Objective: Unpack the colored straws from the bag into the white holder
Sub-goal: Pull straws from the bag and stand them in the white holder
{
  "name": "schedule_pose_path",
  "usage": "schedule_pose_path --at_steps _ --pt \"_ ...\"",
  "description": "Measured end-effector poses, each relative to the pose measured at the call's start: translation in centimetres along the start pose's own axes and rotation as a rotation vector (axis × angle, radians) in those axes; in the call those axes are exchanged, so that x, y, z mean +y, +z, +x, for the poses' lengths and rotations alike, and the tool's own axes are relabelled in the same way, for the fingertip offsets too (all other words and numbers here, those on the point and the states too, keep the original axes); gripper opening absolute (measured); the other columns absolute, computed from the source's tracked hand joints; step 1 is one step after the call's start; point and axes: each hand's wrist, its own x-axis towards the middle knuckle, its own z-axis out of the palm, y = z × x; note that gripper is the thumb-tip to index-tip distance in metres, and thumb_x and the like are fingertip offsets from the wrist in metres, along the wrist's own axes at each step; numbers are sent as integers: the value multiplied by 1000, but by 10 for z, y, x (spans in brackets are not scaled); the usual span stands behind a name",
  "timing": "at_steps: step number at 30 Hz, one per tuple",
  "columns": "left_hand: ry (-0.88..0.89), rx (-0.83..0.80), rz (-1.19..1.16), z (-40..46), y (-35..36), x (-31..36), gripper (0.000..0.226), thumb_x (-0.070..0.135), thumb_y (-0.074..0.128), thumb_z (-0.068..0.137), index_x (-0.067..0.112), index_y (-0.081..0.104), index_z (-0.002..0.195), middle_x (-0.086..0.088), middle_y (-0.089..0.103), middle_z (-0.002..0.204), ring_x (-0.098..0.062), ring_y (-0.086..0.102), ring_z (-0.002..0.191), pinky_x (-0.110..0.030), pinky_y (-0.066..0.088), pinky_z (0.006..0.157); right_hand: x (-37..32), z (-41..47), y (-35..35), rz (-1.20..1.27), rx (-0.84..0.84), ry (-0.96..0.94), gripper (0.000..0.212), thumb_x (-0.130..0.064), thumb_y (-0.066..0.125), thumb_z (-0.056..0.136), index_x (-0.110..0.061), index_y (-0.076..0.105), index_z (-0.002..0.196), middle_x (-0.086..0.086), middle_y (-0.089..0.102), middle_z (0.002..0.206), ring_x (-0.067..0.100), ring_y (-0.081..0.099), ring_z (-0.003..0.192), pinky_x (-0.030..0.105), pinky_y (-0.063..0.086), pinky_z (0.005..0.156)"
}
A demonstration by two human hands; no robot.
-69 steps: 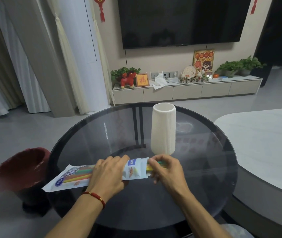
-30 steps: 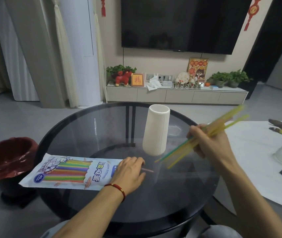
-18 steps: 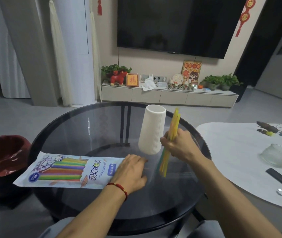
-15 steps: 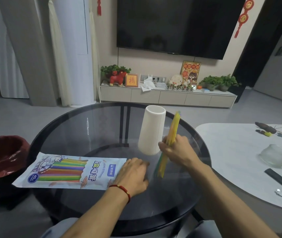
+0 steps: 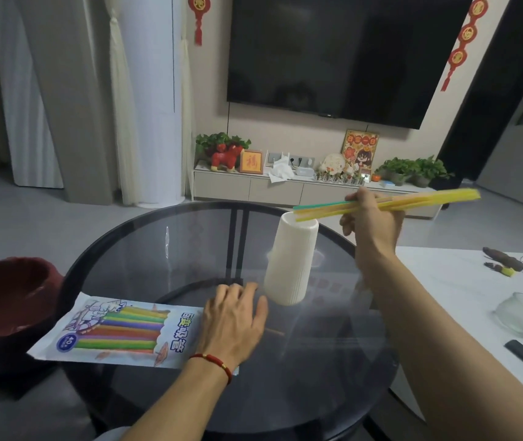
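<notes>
**Now over the holder: a fistful of straws**

Here, a bundle of colored straws [image 5: 390, 203], mostly yellow with one green, held nearly level above the round glass table [image 5: 158, 249], near ends poised just over the open mouth of the white holder [image 5: 290, 265]. Gripped mid-length by the right hand [image 5: 369, 222], fingers closed around the bundle, far ends pointing toward the right edge of the frame. Standing upright near the table's centre, slightly toward the far right side: the ribbed white holder, no straws visibly inside. Laid flat on the straw bag [image 5: 120, 334], by its open right end: the left hand [image 5: 233, 323], fingers loosely spread, a red bracelet [image 5: 214, 364] at the wrist. Stretched along the table's near left edge: the bag itself, printed with rainbow stripes. Just right of the left hand, a single thin straw [image 5: 274, 331] lying on the glass. Beyond the left rim, on the floor, a dark red bin [image 5: 5, 300]. To the right, a white table [image 5: 444, 281] carrying a glass cup [image 5: 522, 316].
</notes>
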Motion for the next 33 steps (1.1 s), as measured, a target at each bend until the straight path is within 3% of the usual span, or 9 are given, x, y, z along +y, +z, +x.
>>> schedule_pose_path --at_steps 4,9,13,16,19,22,25,28,33 --pt "-24 0 7 2 -8 -8 41 46 25 101 27 55 120 4 62 109 -19 46 105 -38 43 89 10 8 24 -326 -109 -100 21 -19 63 82 -8 74 68 6 67 47 16 62 38 28 51 42" --pt "-48 -15 20 2 -10 -15 40 46 28 101 27 56 122 4 63 109 -18 44 107 -37 42 88 21 14 41 -624 -322 88 38 -42 79 77 -9 78 94 11 77 93 26 72 88 42 60 80" --pt "-26 -56 11 4 -13 -22 46 54 35 96 28 51 132 4 59 119 -19 42 116 -38 40 95 15 18 37 -571 -429 186 56 -42 89 78 -8 70 119 11 74 111 29 71 103 42 60 89" --pt "100 -277 22 6 -18 -35 66 62 46 89 32 38 146 4 41 143 -19 24 137 -44 28 111 6 12 29 -518 -388 166 78 -46 85 81 -11 52 142 11 64 127 28 64 109 40 54 85" --pt "177 -534 57 3 -24 -55 102 79 54 69 41 14 155 6 14 161 -18 -4 150 -58 1 120 4 -3 4 -430 -191 -60 54 -42 70 91 -15 58 136 9 65 127 24 64 110 31 53 81" --pt "139 -751 213 3 -28 -73 136 89 59 51 42 -19 152 5 -13 166 -20 -23 150 -65 -15 115 22 -38 -29 -381 -100 -269 19 -30 60 95 -14 69 101 -2 71 93 20 68 89 15 49 66" --pt "125 -795 282 5 -33 -76 141 77 67 54 34 -25 152 0 8 165 -23 0 152 -68 -8 114 73 -85 -52 -513 -334 -165 16 -22 61 101 -17 70 89 -3 71 84 18 69 80 18 53 66" --pt "178 -670 359 6 -36 -68 123 60 66 63 25 -5 157 0 36 142 -25 34 137 -64 7 118 116 -116 -58 -644 -530 -44 13 -25 63 101 -24 73 93 -7 74 89 13 69 81 12 50 65" --pt "311 -449 442 1 -39 -51 92 37 65 65 25 22 145 0 37 120 -26 48 111 -47 38 102 135 -141 -38 -722 -714 -84 25 -29 47 109 -25 67 123 -6 67 115 11 62 105 29 51 93"
